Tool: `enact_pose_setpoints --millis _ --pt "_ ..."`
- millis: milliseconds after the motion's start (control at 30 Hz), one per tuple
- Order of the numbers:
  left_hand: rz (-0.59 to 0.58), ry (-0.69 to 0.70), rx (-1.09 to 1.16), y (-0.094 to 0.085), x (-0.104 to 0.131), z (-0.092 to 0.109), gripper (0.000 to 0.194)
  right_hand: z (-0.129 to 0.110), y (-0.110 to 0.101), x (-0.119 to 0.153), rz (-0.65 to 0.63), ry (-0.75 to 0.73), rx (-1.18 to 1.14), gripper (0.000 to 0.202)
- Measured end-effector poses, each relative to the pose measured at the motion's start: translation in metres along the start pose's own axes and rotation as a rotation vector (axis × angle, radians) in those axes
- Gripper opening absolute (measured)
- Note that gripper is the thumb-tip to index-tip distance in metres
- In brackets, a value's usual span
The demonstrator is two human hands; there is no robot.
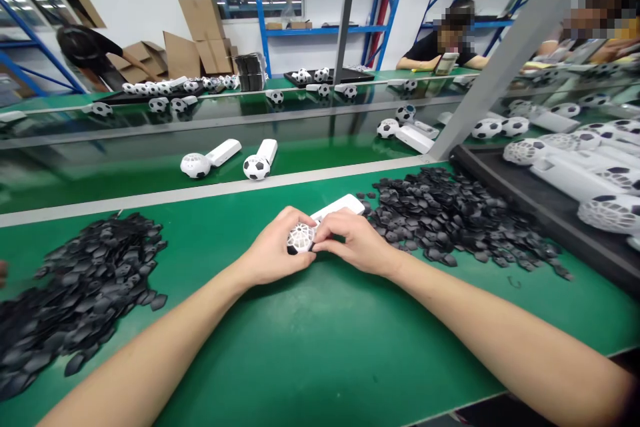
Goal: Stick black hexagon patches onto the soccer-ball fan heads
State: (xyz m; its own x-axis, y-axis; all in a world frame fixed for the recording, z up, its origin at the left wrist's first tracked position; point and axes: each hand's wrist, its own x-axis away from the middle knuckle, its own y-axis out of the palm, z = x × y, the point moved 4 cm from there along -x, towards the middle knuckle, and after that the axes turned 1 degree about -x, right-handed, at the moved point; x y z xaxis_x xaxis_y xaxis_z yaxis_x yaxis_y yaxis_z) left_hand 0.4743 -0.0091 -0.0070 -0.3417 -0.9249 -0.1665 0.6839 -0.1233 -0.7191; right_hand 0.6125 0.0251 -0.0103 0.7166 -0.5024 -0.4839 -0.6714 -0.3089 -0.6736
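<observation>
A white football-shaped piece [301, 238] with an open lattice face and some black patches is held in my left hand [276, 245], whose thumb and fingers wrap round its left side. Its white handle [345, 205] points away to the upper right. My right hand [353, 240] is pinched at the ball's right edge; whatever lies between its fingertips is too small to make out. Small black pieces lie in a heap [430, 213] to the right and another heap [100, 287] to the left.
Two ball-headed white units [257, 167] [196, 165] rest on the green belt [125, 173] beyond a pale rail [200, 192]. At right, a black tray [530, 193] holds several more, near a slanted grey post [500, 60]. People sit or bend across the line; part of a hand shows at the left edge.
</observation>
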Motion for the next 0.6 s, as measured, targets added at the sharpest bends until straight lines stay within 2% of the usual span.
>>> enact_pose_setpoints --millis 267,367,433,500,567,600 --pt "0.045 0.015 0.026 0.004 -0.002 0.0 0.031 0.001 0.002 -0.005 -0.004 0.071 0.02 0.017" --pt "0.072 0.015 0.093 -0.005 0.0 0.002 0.034 -0.003 -0.002 -0.003 0.02 0.075 0.046 0.013" --pt "0.085 -0.028 0.149 -0.022 0.001 -0.001 0.036 0.0 -0.01 0.001 0.072 0.071 0.078 0.015" --pt "0.145 -0.119 0.175 -0.051 0.0 -0.011 0.039 0.012 -0.024 0.007 0.14 0.128 0.196 0.018" --pt "0.311 -0.245 0.136 -0.09 -0.002 -0.032 0.041 0.028 -0.036 0.014 0.142 0.227 0.36 0.022" --pt "0.468 -0.311 0.075 -0.113 -0.002 -0.046 0.041 0.036 -0.041 0.017 0.117 0.271 0.44 0.024"
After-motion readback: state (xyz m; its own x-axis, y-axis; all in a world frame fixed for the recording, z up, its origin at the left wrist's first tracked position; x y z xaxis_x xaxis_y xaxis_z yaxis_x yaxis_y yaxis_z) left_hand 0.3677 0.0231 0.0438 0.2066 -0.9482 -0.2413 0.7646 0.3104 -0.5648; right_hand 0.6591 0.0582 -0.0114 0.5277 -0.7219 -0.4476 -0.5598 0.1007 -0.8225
